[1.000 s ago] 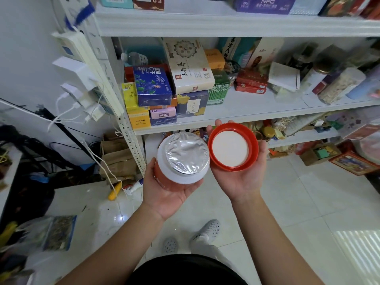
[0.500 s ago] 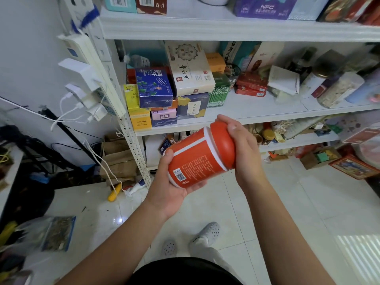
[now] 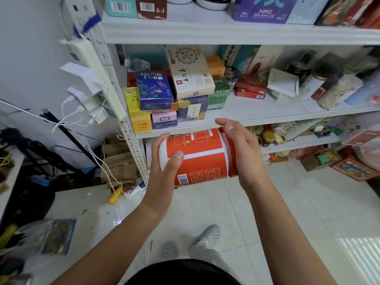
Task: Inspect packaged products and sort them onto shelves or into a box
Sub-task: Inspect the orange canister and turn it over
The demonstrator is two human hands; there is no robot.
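An orange jar (image 3: 202, 159) with white bands and a barcode lies on its side in front of me, at the height of the middle shelf edge. My left hand (image 3: 164, 171) grips its base end, thumb across the label. My right hand (image 3: 240, 153) wraps round the orange lid (image 3: 230, 161) at the other end. The white shelf unit (image 3: 257, 116) stands right behind the jar, stacked with boxed products (image 3: 174, 95).
A power strip with chargers and cables (image 3: 86, 83) hangs on the shelf post at left. Brown paper bags (image 3: 119, 161) sit on the floor by the post. Jars and packets crowd the right shelf (image 3: 329, 87). Open boxes (image 3: 320, 159) lie on the white tiled floor at right.
A second ago the jar was open with its foil seal showing and the lid lay in my right hand. The lid is now on the jar, which has turned to lie level.
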